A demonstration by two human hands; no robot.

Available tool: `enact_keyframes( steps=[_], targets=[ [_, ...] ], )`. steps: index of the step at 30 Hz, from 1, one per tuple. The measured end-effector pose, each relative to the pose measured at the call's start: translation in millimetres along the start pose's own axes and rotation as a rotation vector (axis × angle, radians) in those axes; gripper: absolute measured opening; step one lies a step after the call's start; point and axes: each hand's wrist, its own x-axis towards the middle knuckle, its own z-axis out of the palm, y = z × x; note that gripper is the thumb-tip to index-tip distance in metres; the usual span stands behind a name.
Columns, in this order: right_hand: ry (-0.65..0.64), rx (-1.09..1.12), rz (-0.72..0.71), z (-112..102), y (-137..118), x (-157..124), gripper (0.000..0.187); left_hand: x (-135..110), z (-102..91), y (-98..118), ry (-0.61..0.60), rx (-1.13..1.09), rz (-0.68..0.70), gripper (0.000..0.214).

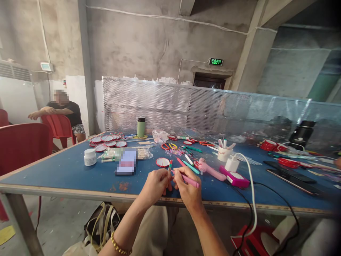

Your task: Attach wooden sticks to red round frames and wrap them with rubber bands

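Observation:
My left hand (pixel 156 184) is closed around a thin wooden stick (pixel 169 167) whose tip is painted red and green; the stick stands nearly upright. My right hand (pixel 188 186) grips a pink marker pen (pixel 189 180), its tip touching the stick near my left fingers. Both hands hover over the front edge of the blue table (pixel 66 170). A small round red-rimmed disc (pixel 162 162) lies just beyond my hands. Green and red markers (pixel 190 166) lie to the right of it.
A white jar (pixel 90 156), a phone (pixel 127 161), a stack of red-rimmed discs (pixel 108 140), a green flask (pixel 141 127), a cup of pens (pixel 224 152), a pink glue gun (pixel 210 170) and charger cables are on the table. A person sits at far left on a red chair (pixel 60 126). A perforated metal screen (pixel 213 106) backs the table.

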Motion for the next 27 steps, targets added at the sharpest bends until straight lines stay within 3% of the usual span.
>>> enact_keyframes(
  steps=[27],
  targets=[
    [-0.028,-0.022,-0.026,0.7,3.0,0.5,0.021,1.8,0.1,-1.2,0.012,-0.008,-0.008,0.033]
  ],
)
